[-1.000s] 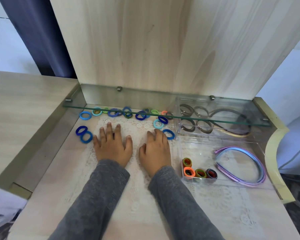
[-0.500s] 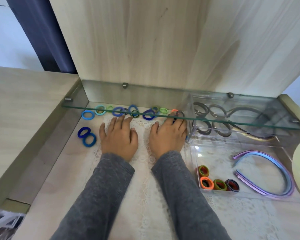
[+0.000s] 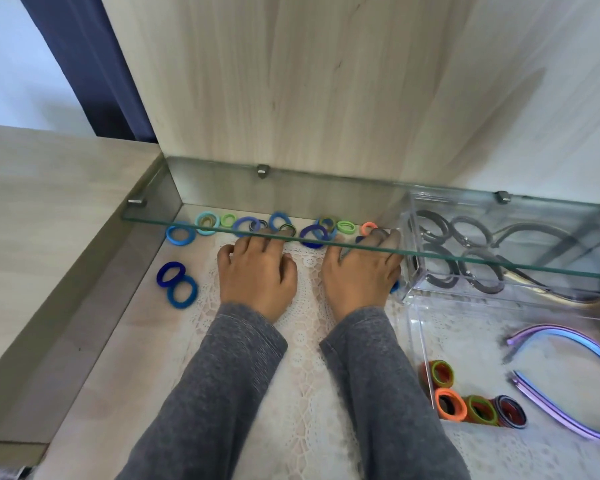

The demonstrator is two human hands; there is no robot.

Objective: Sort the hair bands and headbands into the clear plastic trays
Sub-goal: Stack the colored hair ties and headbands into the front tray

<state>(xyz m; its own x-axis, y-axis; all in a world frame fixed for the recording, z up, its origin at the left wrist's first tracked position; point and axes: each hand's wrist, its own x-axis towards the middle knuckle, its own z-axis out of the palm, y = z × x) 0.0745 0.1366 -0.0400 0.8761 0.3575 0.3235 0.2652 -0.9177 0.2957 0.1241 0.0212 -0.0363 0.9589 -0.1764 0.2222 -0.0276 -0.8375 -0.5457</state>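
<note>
Tight at the back: a glass shelf (image 3: 326, 202) across the whole width, low over the desk (image 3: 118, 341), with only a shallow slot beneath its front edge. Walled on the left by a raised wooden side, on the right by two clear plastic trays. Open room only on the near lace mat (image 3: 305, 375), around and between the grey sleeves.

Smooth pale wood grain all round; lace thin, white, perforated. Soft, fabric-covered hair bands (image 3: 246, 226) in blues, teal, green and orange, strung in a row under the shelf by the back panel. Two more blue rings (image 3: 175, 282), touching, out in the open at the left. In the rear tray (image 3: 406, 271), grey bands and a dark headband. In the front tray (image 3: 417, 341), orange, green and dark bands in the near left corner, thin curved purple headbands (image 3: 568, 341) at the right.

Palm down on the lace, the left hand (image 3: 257, 275), fingers bent, tips under the glass edge among the blue bands; impossible to tell whether pinching one. Palm down just beside the rear tray, the right hand (image 3: 359, 275), fingers spread and near straight, laid over the bands by the orange one.

Since a second ago: both hands slid from mid-mat up to the row.
</note>
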